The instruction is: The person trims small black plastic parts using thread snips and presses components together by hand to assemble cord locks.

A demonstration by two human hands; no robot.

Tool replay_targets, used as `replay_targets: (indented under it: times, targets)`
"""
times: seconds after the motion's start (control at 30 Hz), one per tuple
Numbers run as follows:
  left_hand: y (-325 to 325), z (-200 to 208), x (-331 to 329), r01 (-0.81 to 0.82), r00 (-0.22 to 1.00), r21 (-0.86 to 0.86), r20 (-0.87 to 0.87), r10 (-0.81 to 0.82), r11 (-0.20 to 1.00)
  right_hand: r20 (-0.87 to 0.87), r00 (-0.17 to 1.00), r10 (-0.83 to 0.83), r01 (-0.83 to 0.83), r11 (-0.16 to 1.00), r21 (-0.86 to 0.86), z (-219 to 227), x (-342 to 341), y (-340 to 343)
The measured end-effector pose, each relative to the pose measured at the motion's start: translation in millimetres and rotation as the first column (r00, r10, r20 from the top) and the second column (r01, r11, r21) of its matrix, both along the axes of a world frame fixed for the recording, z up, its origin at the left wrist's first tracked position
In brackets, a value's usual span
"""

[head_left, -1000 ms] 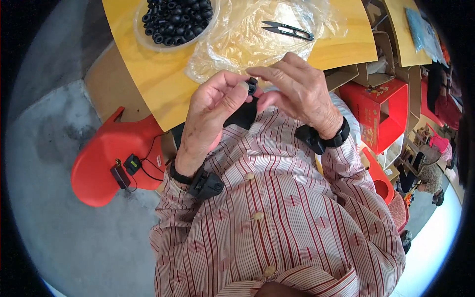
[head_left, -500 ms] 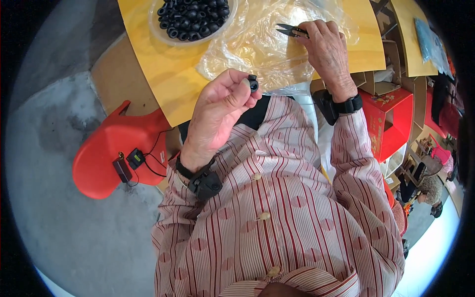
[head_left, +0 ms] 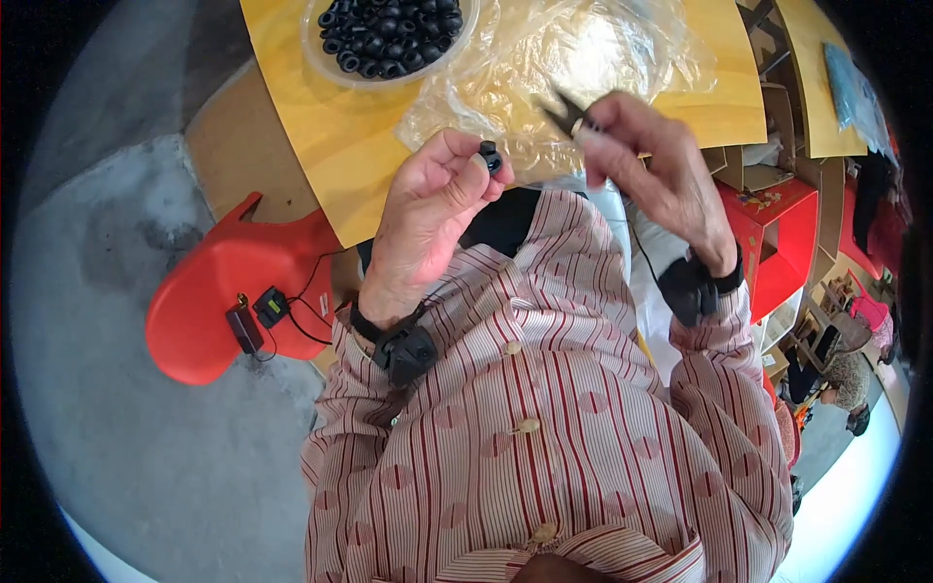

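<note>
Between the thumb and fingers of my left hand (head_left: 428, 199) is a small black ring-shaped part (head_left: 490, 157) with a round hole in it. My right hand (head_left: 661, 160) grips black thread snips (head_left: 567, 115), their blades apart and aimed toward the left. Motion smears this hand and the snips. The snips are a short way right of and above the black part, not touching it. Several similar black parts (head_left: 394, 39) fill a clear round tub (head_left: 330, 71) on the yellow table, beyond my left hand.
A crumpled clear plastic sheet (head_left: 466, 97) covers part of the yellow table (head_left: 321, 146). At the left stands a red chair (head_left: 194, 321) with small black devices and cables on it. A red box (head_left: 782, 228) is at the right; another person (head_left: 846, 374) is farther off.
My right hand has come off the plastic sheet with the snips and moved down, nearer the left hand. The snips' blades have spread wider. My left hand keeps its hold on the black part.
</note>
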State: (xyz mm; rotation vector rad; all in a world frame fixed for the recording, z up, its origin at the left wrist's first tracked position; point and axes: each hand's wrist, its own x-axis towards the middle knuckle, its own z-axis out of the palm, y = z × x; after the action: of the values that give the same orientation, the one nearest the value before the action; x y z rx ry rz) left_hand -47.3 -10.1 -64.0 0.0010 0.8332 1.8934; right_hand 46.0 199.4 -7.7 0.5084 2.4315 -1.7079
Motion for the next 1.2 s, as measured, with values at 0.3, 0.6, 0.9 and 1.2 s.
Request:
replay_targets:
  times: [0.3, 0.6, 0.9, 1.2]
  targets:
    - [2.6, 0.9, 0.7, -0.031, 0.999, -0.006, -0.033, 0.030, 1.000, 0.235, 0.969, 0.078, 0.056, 0.856, -0.514, 8.9, 3.5, -18.2]
    - [6.9, 7.4, 2.2, -0.066, 0.993, -0.043, -0.098, 0.061, 0.997, 0.273, 0.961, 0.048, 0.107, 0.846, -0.523, 9.4, 2.7, -20.0]
    - [11.4, 17.6, 2.1, -0.064, 0.971, -0.137, -0.238, 0.030, 0.988, 0.326, 0.945, 0.032, 0.176, 0.789, -0.588, 7.7, 3.4, -23.1]
    - [13.2, 13.0, 8.0, -0.158, 0.936, -0.150, -0.338, 0.099, 0.976, 0.306, 0.952, 0.007, 0.194, 0.759, -0.621, 12.1, 1.4, -29.3]
